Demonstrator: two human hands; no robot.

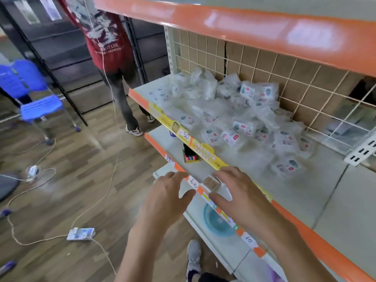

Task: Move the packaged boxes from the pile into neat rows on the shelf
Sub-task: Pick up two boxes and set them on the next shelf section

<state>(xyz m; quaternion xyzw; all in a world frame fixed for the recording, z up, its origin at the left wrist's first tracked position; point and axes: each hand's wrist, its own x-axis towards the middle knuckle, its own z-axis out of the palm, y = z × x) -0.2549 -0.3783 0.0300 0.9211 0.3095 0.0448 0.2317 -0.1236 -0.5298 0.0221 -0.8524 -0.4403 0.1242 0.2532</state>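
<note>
Heap of small white boxes in clear plastic wrap (240,119) lies jumbled on grey metal shelf with orange front edge (301,196), against wire-grid back; boxes point every way, no shared long axis. Left hand (171,200) and right hand (242,192) hover before shelf edge, fingers relaxed, gripping nothing. Small box of tan sticks (211,183) shows between hands on lower tier. Person in red shirt (105,37) stands beyond shelf's left end.
</note>
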